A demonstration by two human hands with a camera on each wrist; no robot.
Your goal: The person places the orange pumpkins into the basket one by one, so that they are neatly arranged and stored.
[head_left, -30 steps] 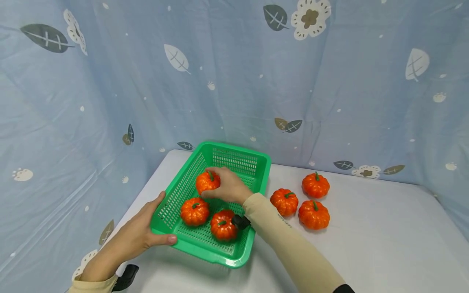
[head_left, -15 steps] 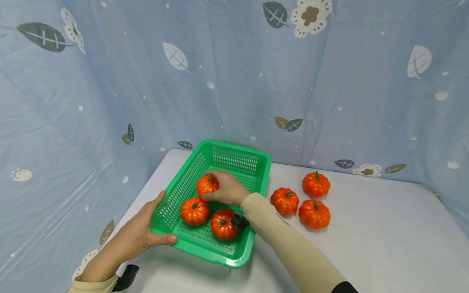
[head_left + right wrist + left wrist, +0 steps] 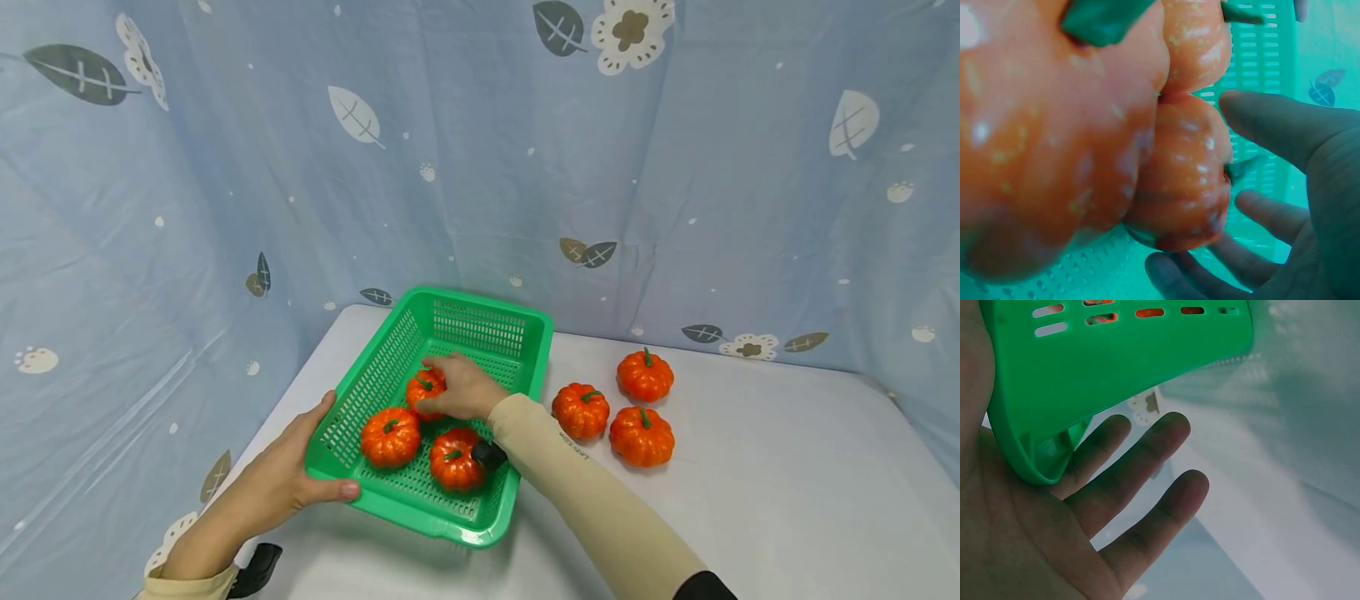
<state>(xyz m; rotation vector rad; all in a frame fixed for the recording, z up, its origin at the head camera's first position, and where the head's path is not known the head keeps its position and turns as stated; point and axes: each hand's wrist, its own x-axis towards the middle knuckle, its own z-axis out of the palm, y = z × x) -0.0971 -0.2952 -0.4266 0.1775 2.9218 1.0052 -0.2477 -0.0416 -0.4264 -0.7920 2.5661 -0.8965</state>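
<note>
Three glossy orange toy pumpkins with green stems sit in a green slatted plastic basket point(image 3: 474, 302). The right hand point(image 3: 463, 387) reaches inside, fingers and thumb curved round the back pumpkin point(image 3: 424, 390). In the right wrist view that pumpkin point(image 3: 1182, 178) lies between thumb and fingertips, against the left pumpkin point(image 3: 1196, 47). A front pumpkin point(image 3: 456, 460) sits below the right wrist, partly covered by a black strap piece. The left hand point(image 3: 288, 467) holds the basket's near left corner between thumb and forefinger; its other fingers point(image 3: 1147, 450) extend straight under the rim.
Right of the basket, three more pumpkins point(image 3: 643, 437) stand grouped on the white table point(image 3: 780, 483). A blue curtain point(image 3: 480, 167) with leaves and flowers hangs behind and along the left side.
The right hand has lowered the back pumpkin and drawn it slightly nearer the front. The left pumpkin has shifted a little left and turned. The left hand stays on the basket corner.
</note>
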